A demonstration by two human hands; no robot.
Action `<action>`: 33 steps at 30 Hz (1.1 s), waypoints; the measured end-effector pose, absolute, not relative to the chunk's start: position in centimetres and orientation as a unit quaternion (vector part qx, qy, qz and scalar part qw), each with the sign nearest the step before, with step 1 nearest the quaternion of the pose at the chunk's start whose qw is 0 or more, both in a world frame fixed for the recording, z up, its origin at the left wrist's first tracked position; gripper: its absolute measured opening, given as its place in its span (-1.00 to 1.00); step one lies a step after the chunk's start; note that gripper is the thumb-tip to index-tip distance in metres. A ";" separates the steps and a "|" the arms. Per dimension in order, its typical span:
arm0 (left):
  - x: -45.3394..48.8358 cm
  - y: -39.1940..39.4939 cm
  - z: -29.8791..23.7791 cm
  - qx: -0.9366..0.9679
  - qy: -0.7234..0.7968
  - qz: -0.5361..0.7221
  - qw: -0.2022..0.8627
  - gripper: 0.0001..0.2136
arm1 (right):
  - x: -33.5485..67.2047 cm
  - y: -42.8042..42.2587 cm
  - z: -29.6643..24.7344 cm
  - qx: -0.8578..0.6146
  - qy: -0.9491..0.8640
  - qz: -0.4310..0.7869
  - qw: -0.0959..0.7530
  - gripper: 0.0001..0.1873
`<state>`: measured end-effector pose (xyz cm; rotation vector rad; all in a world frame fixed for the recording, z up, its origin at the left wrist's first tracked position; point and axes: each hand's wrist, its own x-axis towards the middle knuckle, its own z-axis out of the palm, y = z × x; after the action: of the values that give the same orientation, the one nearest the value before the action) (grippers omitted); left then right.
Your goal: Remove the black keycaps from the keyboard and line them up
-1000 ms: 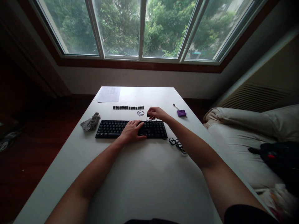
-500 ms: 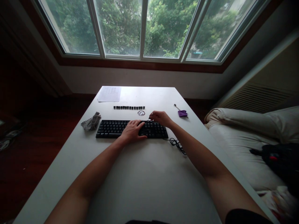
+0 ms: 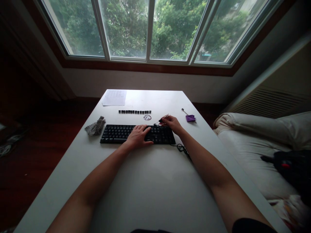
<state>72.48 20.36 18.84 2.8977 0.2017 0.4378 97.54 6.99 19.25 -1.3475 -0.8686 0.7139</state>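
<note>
A black keyboard [image 3: 116,134] lies across the white table. My left hand [image 3: 138,135] rests flat on its middle keys, fingers spread and holding nothing. Just above the keyboard's upper right edge, my right hand [image 3: 171,123] is closed on a small keycap puller [image 3: 160,120] with a dark grip and thin wires. At the wire end sits a small black keycap [image 3: 155,124]. Beyond the keyboard stands a row of loose black keycaps [image 3: 134,112]. The puller is partly covered by my fingers.
A crumpled grey cloth [image 3: 95,126] lies left of the keyboard, and a round patterned piece [image 3: 147,117] lies behind it. To the right are a brush [image 3: 185,111], a purple cloth [image 3: 190,118] and a coiled cable [image 3: 181,148]. Paper [image 3: 114,97] lies at the back left.
My right hand has shifted slightly right and turned, bringing the keycap puller's grip and wires into view. My left hand stays on the keyboard.
</note>
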 end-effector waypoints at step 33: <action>73.1 22.2 18.5 0.928 0.054 0.217 0.299 -0.84 | 89.8 7.3 19.4 -0.617 -0.392 0.297 0.614 -0.51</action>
<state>73.14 22.25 18.51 2.4637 0.1427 0.5768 89.80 7.35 19.38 -1.4215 -0.9045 0.6837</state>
